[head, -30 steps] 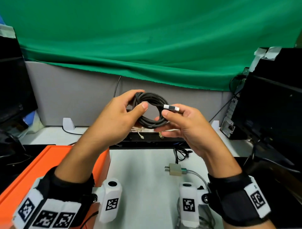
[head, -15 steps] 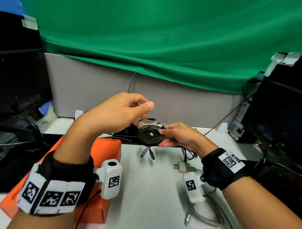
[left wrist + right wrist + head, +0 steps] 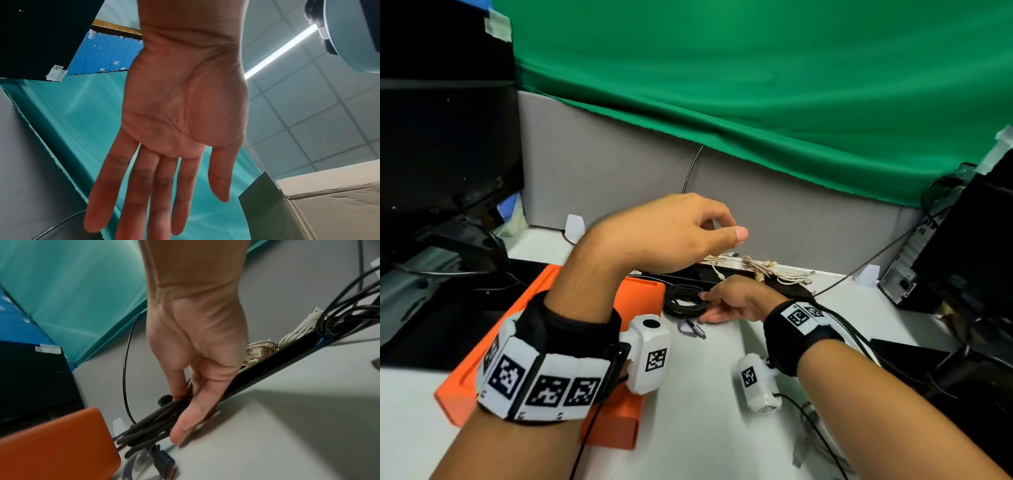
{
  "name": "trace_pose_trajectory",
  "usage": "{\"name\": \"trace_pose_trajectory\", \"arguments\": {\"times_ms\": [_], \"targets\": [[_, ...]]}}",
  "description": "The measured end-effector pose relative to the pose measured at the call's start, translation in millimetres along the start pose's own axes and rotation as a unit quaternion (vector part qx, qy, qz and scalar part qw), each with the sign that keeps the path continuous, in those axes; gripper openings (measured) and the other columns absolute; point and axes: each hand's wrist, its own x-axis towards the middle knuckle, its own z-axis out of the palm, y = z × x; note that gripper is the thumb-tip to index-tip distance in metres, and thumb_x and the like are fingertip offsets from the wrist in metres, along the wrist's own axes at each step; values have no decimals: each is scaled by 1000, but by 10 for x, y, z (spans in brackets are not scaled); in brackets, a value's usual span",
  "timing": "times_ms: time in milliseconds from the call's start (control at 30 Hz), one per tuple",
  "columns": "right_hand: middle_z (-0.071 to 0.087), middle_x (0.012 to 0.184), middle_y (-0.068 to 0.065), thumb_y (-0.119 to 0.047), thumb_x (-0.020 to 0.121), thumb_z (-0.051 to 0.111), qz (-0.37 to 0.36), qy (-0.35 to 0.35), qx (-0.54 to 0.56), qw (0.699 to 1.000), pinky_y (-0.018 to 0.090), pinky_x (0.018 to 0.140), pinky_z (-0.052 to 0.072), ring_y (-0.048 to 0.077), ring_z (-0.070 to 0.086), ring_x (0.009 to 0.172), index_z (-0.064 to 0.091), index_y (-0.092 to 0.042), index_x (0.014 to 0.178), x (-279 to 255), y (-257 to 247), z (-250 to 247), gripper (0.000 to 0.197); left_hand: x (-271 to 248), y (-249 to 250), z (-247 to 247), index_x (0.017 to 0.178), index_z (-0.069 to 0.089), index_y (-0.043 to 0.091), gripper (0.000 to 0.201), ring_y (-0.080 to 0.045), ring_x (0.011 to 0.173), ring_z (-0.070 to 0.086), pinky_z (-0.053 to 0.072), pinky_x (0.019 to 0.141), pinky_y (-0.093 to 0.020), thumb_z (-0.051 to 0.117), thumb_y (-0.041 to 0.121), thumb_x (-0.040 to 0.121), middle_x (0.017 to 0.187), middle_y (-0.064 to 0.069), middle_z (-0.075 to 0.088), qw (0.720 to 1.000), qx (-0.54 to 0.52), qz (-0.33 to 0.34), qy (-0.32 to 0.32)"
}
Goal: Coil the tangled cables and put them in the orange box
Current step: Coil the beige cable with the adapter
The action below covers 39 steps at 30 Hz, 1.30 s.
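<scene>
A coiled black cable (image 3: 683, 301) hangs low over the white table, just right of the orange box's (image 3: 643, 291) far corner. My right hand (image 3: 709, 301) pinches the coil's right side between thumb and fingers; the right wrist view shows the loops (image 3: 152, 426) bundled under that grip beside the box (image 3: 57, 443). Above the box, my left hand (image 3: 722, 229) is raised and holds nothing. In the left wrist view its palm is flat and its fingers (image 3: 139, 203) are straight. Beige and white tangled cables (image 3: 767, 270) lie behind, on a black strip.
A purple strap (image 3: 691, 329) lies on the table just in front of the coil. A black monitor (image 3: 441, 137) stands at the left and a computer case (image 3: 955, 267) at the right. Loose grey cables (image 3: 811, 431) lie near the front edge.
My right hand carried the coil down and left from chest height to the table beside the box. My left hand let go of it and stays raised. The view has swung left.
</scene>
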Motion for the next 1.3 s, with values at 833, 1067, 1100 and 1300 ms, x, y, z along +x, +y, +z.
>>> {"name": "trace_pose_trajectory", "arguments": {"times_ms": [833,1067,1100,1300], "targets": [[72,90,-2,-45,83,77,31,21,-571,820,30,69,48,18,62,79,64,-21,101,-823,462,-997,32,175,230,430,114,65,39,33,-3,86,64,50,75,-30,48,60,97,91,19,67,993,67,12,-100],[73,77,7,-38,85,78,-119,28,-380,917,38,68,52,19,68,62,53,-15,102,-1082,323,-1054,38,261,251,594,113,67,37,27,-8,91,64,54,85,-35,53,55,98,100,17,70,993,83,14,-86],[68,74,4,-35,84,80,-151,35,-341,927,37,62,51,19,65,57,53,-15,103,-1147,258,-1044,39,279,254,635,115,67,36,28,-10,94,64,53,87,-36,53,53,98,106,16,70,994,81,13,-73],[58,83,-4,-29,90,75,-308,77,-221,922,23,59,39,7,47,63,61,-23,108,-1455,30,-878,25,428,238,868,131,58,30,29,-21,106,62,49,91,-39,44,32,106,116,3,68,998,44,4,-43]]}}
